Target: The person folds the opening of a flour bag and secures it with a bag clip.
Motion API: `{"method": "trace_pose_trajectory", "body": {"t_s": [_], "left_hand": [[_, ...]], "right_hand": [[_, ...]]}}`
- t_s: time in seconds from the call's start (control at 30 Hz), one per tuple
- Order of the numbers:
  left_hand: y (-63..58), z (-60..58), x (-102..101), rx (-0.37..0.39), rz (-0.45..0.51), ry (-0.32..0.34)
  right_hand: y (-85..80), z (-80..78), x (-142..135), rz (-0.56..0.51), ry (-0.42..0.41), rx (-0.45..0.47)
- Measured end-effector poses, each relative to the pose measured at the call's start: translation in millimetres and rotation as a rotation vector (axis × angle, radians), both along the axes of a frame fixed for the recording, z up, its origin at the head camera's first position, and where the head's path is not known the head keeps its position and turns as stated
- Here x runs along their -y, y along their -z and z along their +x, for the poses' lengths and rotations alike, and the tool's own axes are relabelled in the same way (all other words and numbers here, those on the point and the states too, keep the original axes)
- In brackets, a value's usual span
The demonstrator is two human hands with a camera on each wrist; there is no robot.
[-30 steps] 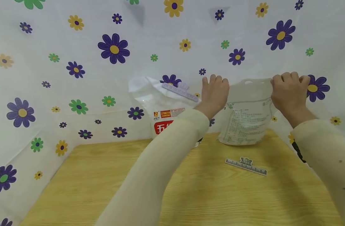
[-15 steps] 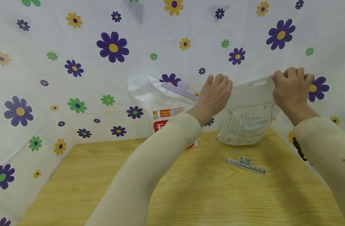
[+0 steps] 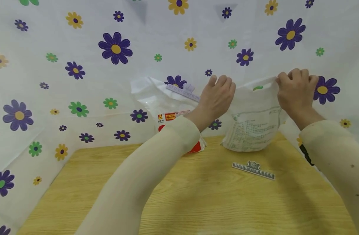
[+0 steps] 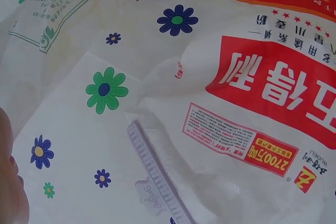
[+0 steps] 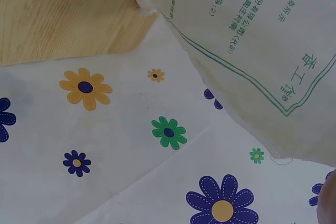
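Clock: centred on the green-print bag (image 3: 250, 130) in the head view; 12 is toward the top.
Green-print bag: bottom on the wooden table (image 3: 197, 199) near its back edge; top edge drawn between two hands, higher toward the right one.
Left hand: at 10 o'clock (image 3: 216, 98), back of hand to camera, knuckles up; fingers curled, gripping the bag's near-left top corner. Thumb contact cannot be told.
Right hand: at 2 o'clock (image 3: 297, 93), wrist bent, knuckles up; fingers curled, pinching the opposite top corner. Fingertips hidden.
Sleeves: both pale; left forearm (image 3: 132, 179) slants up from 7 o'clock, right forearm (image 3: 332, 163) from 4.
Dark clip: on the table at 6 o'clock (image 3: 253, 170), piano-key pattern, apart from the bag.
Red-label bag: at 9 o'clock (image 3: 164, 102), lilac clip (image 3: 182, 92) slanting across its top.
Head view only: dark clip; slot in the green-print bag's top, flowered cloth (image 3: 155, 36) visible through it.
Left wrist view: large white characters on red, mostly sleeve-covered in the head view; hand only a sliver at 8 o'clock of that frame.
Right wrist view: green border corner and characters up close; skin sliver at 4 o'clock.
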State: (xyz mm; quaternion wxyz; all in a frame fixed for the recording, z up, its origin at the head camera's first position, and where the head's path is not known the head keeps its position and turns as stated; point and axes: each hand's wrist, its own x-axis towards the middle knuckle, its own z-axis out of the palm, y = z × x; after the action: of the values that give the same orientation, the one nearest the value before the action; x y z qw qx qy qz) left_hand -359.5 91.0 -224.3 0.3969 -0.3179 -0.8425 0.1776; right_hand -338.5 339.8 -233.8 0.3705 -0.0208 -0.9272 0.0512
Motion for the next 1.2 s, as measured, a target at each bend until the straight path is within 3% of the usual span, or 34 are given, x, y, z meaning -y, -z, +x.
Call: {"method": "trace_pose_trajectory", "body": {"t_s": [0.47,0.93,1.2], "left_hand": [[-6.2,12.7,24.4,0.011,-0.036,-0.013],[-7.8,25.7,61.3,-0.028,-0.047,0.04],[-6.2,29.6,81.8,-0.011,-0.021,0.068]], "right_hand": [[0.1,-0.6,12.8,0.077,-0.086,-0.054],[-0.8,-4.3,32.1,0.223,-0.23,-0.176],[-2.4,-4.9,45.6,0.268,-0.29,-0.15]]}}
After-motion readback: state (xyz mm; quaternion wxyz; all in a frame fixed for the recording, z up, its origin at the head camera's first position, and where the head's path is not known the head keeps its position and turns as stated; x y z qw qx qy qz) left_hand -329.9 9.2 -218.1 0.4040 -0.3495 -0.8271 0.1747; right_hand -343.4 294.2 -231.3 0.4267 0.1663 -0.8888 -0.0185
